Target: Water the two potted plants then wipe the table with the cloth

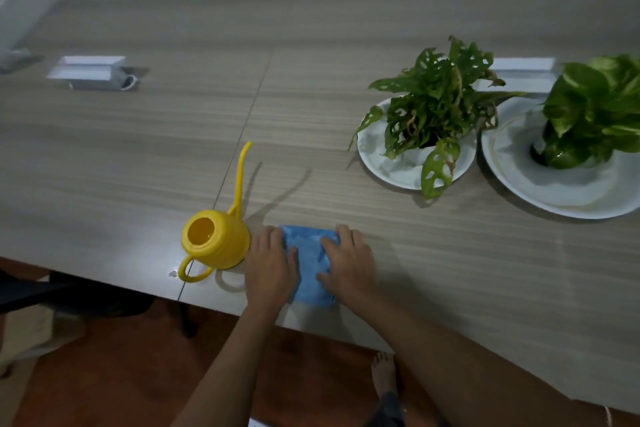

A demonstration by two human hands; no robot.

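A blue cloth (pixel 309 260) lies folded near the front edge of the wooden table (pixel 138 156). My left hand (pixel 272 265) presses flat on its left side and my right hand (pixel 348 262) presses flat on its right side. A yellow watering can (pixel 214 242) with a long thin spout stands upright just left of my left hand, handle toward me. Two potted plants sit on white plates at the right: one with holed dark leaves (pixel 433 107) on a smaller plate (pixel 398 168), and one with broad bright leaves (pixel 595 107) on a larger plate (pixel 554 191).
A white box (pixel 91 73) lies at the back left of the table, and a white device (pixel 27 0) stands in the far left corner. Another white box (pixel 519 71) sits behind the plants. A dark chair (pixel 69 291) stands under the table's left edge.
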